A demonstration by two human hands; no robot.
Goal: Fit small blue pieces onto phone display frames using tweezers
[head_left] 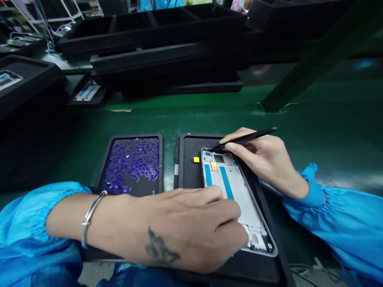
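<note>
A phone middle frame (243, 187), silver with blue strips and a small yellow label, lies at a slant on a black tray (191, 179). My left hand (191, 227) is curled over its lower left side; the thumb and fingertips are hidden. Pinched in my right hand (263, 155) is a pair of black tweezers (248, 137), its tip touching or just above the frame's top edge. Whether the tip carries a small part cannot be made out. To the left, a smaller black tray (161, 159) bears many tiny purple-blue pieces (131, 159).
A yellow tab (196, 160) sits beside the phone frame. Stacked black trays (167, 59) stand at the back of the green bench (143, 119). Another phone frame (87, 91) lies in a tray at back left. A dark green post (299, 67) slants up on the right.
</note>
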